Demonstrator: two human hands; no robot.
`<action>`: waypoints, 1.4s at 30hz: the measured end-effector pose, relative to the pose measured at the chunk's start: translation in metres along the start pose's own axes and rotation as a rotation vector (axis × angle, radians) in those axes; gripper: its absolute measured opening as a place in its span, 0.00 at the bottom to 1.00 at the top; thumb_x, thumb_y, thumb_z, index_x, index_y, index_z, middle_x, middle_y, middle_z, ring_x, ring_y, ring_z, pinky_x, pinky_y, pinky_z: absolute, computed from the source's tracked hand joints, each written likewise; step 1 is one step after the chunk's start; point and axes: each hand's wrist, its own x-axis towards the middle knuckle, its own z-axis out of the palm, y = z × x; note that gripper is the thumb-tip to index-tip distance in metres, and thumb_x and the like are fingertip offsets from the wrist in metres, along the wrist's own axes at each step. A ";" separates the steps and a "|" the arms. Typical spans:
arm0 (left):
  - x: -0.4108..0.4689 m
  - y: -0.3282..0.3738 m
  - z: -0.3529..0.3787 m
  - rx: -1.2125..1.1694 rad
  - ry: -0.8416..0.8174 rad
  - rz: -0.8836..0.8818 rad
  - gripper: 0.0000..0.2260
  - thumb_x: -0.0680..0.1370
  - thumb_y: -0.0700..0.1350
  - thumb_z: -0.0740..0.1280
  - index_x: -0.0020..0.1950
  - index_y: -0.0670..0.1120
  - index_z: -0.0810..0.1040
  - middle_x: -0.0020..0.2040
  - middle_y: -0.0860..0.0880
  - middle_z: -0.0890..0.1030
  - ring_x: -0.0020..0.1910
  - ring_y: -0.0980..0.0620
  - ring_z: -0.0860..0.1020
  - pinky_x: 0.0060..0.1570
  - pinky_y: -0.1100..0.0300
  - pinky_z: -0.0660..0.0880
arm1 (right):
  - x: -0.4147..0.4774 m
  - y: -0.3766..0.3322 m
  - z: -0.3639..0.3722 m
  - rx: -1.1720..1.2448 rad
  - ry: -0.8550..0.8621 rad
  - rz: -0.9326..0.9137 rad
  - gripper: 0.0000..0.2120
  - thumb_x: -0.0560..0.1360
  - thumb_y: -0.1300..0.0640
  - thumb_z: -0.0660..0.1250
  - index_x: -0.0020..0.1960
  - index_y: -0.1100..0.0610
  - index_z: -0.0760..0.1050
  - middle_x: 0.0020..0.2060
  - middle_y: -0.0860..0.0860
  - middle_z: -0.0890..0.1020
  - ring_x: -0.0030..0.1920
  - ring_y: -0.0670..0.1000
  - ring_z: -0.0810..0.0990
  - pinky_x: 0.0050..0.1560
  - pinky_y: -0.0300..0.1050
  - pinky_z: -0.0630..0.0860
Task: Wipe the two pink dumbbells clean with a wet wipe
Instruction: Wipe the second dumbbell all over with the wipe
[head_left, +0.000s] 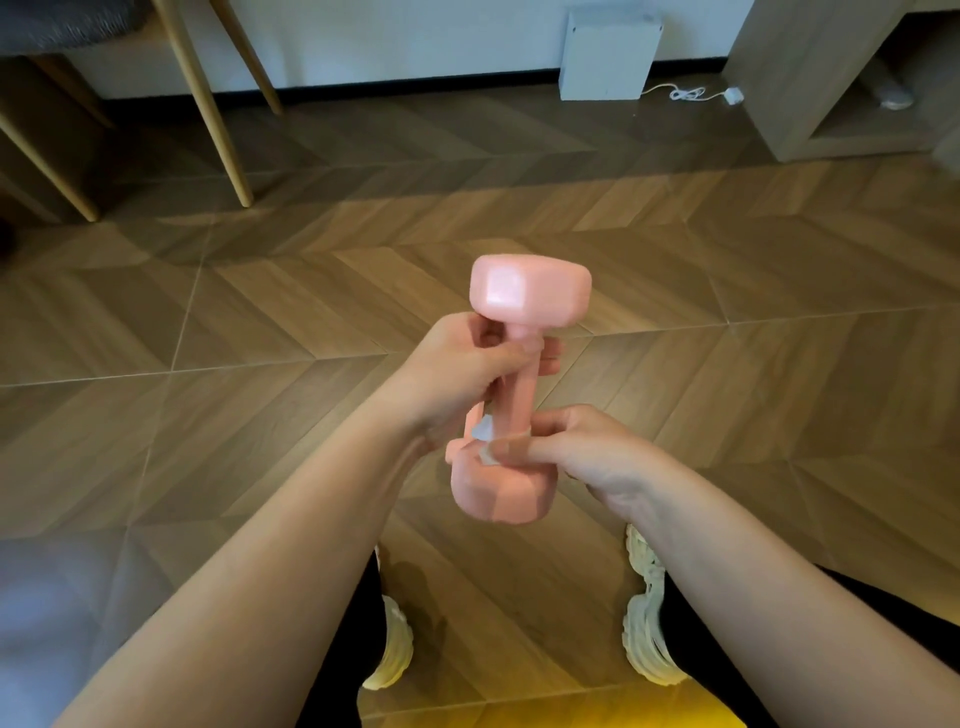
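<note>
Clearly my left hand (457, 364) gripped the pink dumbbell (519, 395) high on its near-upright handle, while my right hand (576, 447) pinched the wet wipe (485, 441) low, beside the near head.

A wooden floor (675, 291) laid in a chevron pattern is carrying everything here. 2 pale sneakers, a left sneaker (392, 649) and a right sneaker (647, 608), are standing on it. Slanted wooden chair legs (228, 150), a white box (608, 57), a coiled white cable (688, 94) and a wooden cabinet (831, 78) are resting farther back.
</note>
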 end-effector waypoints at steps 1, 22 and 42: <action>0.000 -0.001 0.001 0.011 0.045 -0.006 0.11 0.77 0.35 0.70 0.57 0.34 0.78 0.51 0.38 0.85 0.52 0.42 0.84 0.60 0.42 0.77 | 0.000 0.001 0.002 0.001 0.007 0.003 0.13 0.68 0.54 0.78 0.51 0.54 0.85 0.45 0.48 0.87 0.48 0.44 0.82 0.46 0.35 0.72; 0.005 -0.012 -0.003 0.143 0.156 -0.062 0.15 0.69 0.45 0.79 0.49 0.40 0.81 0.48 0.38 0.85 0.44 0.45 0.84 0.52 0.47 0.81 | 0.004 0.012 0.009 0.054 -0.020 -0.007 0.14 0.66 0.52 0.80 0.49 0.55 0.85 0.45 0.49 0.87 0.53 0.50 0.83 0.59 0.45 0.74; -0.008 -0.018 0.010 -0.242 -0.158 -0.119 0.25 0.76 0.58 0.63 0.67 0.44 0.72 0.55 0.36 0.80 0.50 0.43 0.80 0.48 0.51 0.81 | -0.006 -0.022 -0.015 0.653 0.238 -0.341 0.20 0.67 0.53 0.72 0.57 0.59 0.82 0.55 0.54 0.85 0.57 0.50 0.81 0.69 0.51 0.71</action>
